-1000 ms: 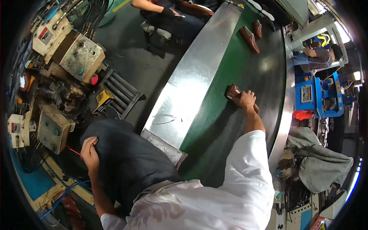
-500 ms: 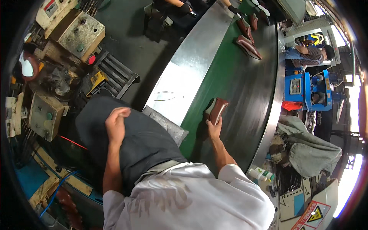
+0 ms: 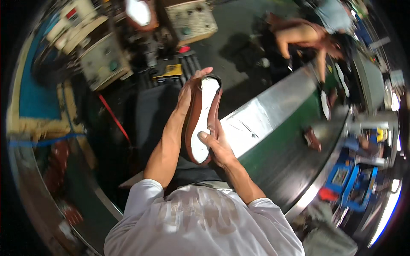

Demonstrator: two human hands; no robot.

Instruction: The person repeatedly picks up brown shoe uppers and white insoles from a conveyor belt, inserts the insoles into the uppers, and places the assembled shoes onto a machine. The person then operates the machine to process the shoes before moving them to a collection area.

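Observation:
A brown leather shoe upper (image 3: 208, 104) is held in front of my body with its white underside facing up. My left hand (image 3: 187, 94) lies along its left side, gripping near the far end, where a dark opening shows. At the near right side my right hand (image 3: 217, 147) grips it, thumb pressed onto the white underside. The fingers beneath the shoe are hidden.
A conveyor with a green belt (image 3: 273, 158) and a bright metal ledge (image 3: 256, 113) runs to the far right; a brown shoe (image 3: 312, 139) lies on it. A co-worker (image 3: 307, 36) leans over its far end. Control boxes (image 3: 104, 62) and a machine holding another shoe (image 3: 139, 13) stand at left.
My right hand has lifted the shoe off the conveyor and brought it left, turned underside up. The left hand has come onto it too. The view has swung leftward.

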